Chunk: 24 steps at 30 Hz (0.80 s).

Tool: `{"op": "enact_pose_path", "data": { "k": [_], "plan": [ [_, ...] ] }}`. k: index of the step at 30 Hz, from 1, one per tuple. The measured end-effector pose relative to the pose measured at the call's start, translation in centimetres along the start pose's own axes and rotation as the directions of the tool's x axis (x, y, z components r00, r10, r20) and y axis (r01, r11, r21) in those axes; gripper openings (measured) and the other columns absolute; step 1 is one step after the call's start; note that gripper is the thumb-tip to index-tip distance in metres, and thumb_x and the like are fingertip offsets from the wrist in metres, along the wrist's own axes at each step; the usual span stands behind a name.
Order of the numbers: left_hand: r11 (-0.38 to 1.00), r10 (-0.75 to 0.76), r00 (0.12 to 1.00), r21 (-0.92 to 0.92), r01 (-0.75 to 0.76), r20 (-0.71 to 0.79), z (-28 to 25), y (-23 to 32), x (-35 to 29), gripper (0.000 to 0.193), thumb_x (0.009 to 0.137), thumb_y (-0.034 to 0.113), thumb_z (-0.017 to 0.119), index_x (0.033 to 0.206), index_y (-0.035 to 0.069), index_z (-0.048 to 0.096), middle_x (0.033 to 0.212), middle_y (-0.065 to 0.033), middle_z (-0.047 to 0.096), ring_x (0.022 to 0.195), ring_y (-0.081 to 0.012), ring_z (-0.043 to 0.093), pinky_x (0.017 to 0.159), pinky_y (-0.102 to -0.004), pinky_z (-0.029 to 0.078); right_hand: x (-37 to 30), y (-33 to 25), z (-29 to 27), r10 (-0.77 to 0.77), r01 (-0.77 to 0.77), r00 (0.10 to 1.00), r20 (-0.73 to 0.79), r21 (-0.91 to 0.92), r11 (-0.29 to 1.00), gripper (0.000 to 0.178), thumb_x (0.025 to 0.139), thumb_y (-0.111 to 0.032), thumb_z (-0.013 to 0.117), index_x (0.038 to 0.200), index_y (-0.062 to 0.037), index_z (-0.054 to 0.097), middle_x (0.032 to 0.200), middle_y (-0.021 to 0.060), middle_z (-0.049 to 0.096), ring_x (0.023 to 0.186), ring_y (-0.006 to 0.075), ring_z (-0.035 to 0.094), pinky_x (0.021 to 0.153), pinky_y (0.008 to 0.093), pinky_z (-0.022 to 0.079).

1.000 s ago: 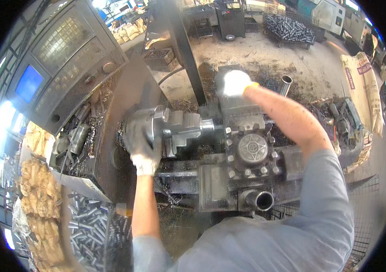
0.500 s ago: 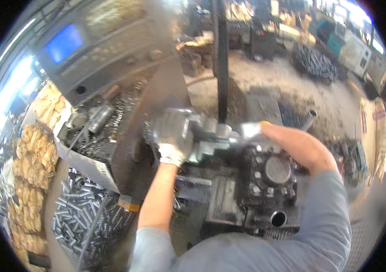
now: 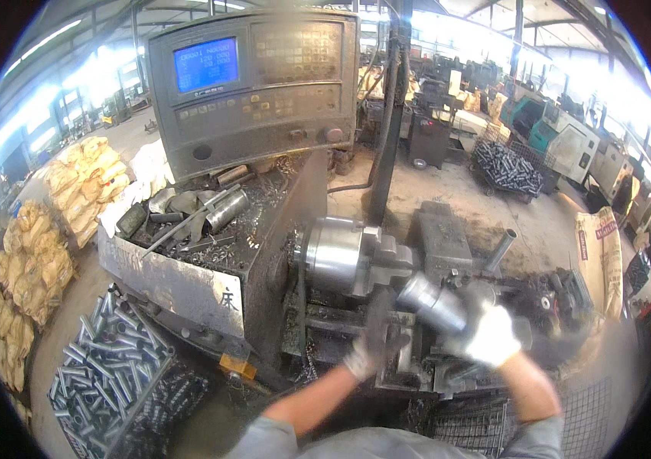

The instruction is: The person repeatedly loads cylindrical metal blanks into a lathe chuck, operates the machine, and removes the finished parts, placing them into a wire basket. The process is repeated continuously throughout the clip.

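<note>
A shiny stepped metal cylinder (image 3: 434, 303) slants in front of the lathe's chuck jaws (image 3: 388, 258). My right hand (image 3: 491, 335), in a white glove, is closed around the cylinder's right end, with its fingers partly hidden and blurred. In a dark-smudged glove, my left hand (image 3: 375, 336) is just below the chuck, left of the cylinder and seemingly apart from it. Its blurred fingers look stretched and spread. The round steel chuck (image 3: 335, 254) stands at the left of the work area, above my left hand.
A control panel (image 3: 253, 92) with a blue screen rises behind the lathe's headstock. Metal tools and chips lie on the headstock top (image 3: 257, 229). At lower left stands a bin of metal tubes (image 3: 104, 375). An upright pipe (image 3: 500, 251) juts up right of the chuck.
My left hand has come down off the chuck toward me. My right hand has moved back from the jaws and now shows the cylinder in its grip. The view has tilted up.
</note>
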<state>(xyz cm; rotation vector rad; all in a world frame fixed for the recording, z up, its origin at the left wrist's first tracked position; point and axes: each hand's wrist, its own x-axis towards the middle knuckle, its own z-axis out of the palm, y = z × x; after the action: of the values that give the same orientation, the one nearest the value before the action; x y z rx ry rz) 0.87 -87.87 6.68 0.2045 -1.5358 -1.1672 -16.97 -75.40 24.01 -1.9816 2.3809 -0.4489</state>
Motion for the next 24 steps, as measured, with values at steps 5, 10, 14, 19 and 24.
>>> {"op": "enact_pose_path", "data": {
  "k": [5, 10, 14, 19, 24],
  "plan": [
    [0.250, -0.928, 0.367, -0.618, 0.745, 0.067, 2.1, -2.5, -9.9, 0.047, 0.097, 0.026, 0.080, 0.135, 0.003, 0.065, 0.121, -0.0090, 0.072, 0.116, -0.0233, 0.067, 0.106, -0.0410, 0.052, -7.8, 0.5, 14.1, 0.143, -0.242, 0.936, 0.322, 0.294, 0.925, 0.095, 0.072, -0.054, 0.089, 0.146, -0.0062, 0.055, 0.130, 0.0268, 0.069, 0.113, 0.0433, 0.073, 0.095, 0.0484, 0.061],
    [0.492, -0.861, 0.467, -0.103, 0.864, -0.200, 1.6, -4.9, -13.4, 0.047, 0.103, 0.034, 0.073, 0.136, 0.001, 0.065, 0.117, -0.0089, 0.075, 0.109, -0.0263, 0.071, 0.100, -0.0431, 0.056, -11.6, 4.0, 24.2, 0.075, -0.323, 0.939, 0.336, 0.784, 0.530, 0.085, 0.075, -0.032, 0.095, 0.146, -0.0016, 0.058, 0.121, 0.0136, 0.075, 0.101, 0.0238, 0.072, 0.091, 0.0405, 0.060],
    [0.112, -0.906, 0.388, -0.789, 0.605, 0.169, 1.2, -5.6, -14.7, 0.060, 0.107, 0.053, 0.060, 0.142, 0.005, 0.060, 0.119, -0.0109, 0.075, 0.106, -0.0306, 0.073, 0.096, -0.0459, 0.060, -15.2, 9.1, 21.1, 0.116, -0.458, 0.746, 0.656, 0.379, 0.804, 0.068, 0.073, -0.050, 0.093, 0.113, 0.0024, 0.074, 0.098, 0.0183, 0.078, 0.086, 0.0250, 0.073, 0.079, 0.0448, 0.057],
    [-0.109, -0.810, 0.436, -0.832, 0.545, 0.392, -1.4, -4.1, -14.1, 0.067, 0.110, 0.064, 0.041, 0.134, 0.005, 0.064, 0.113, -0.0155, 0.076, 0.102, -0.0327, 0.074, 0.092, -0.0513, 0.061, -32.1, 20.3, 6.0, 0.593, -0.745, 0.373, 0.714, -0.151, 0.650, 0.070, 0.068, -0.047, 0.090, 0.119, -0.0012, 0.076, 0.102, 0.0146, 0.079, 0.086, 0.0248, 0.076, 0.083, 0.0403, 0.061],
    [-0.136, -0.841, 0.347, -0.782, 0.609, 0.416, -1.4, -1.7, -12.2, 0.070, 0.109, 0.067, 0.040, 0.137, 0.007, 0.063, 0.116, -0.0166, 0.076, 0.098, -0.0351, 0.076, 0.085, -0.0529, 0.064, -32.6, 21.3, 3.5, 0.914, -0.687, 0.351, 0.202, -0.607, 0.398, 0.076, 0.085, -0.038, 0.082, 0.150, -0.0065, 0.057, 0.123, 0.0192, 0.077, 0.101, 0.0331, 0.078, 0.092, 0.0460, 0.062]
  ]
}}
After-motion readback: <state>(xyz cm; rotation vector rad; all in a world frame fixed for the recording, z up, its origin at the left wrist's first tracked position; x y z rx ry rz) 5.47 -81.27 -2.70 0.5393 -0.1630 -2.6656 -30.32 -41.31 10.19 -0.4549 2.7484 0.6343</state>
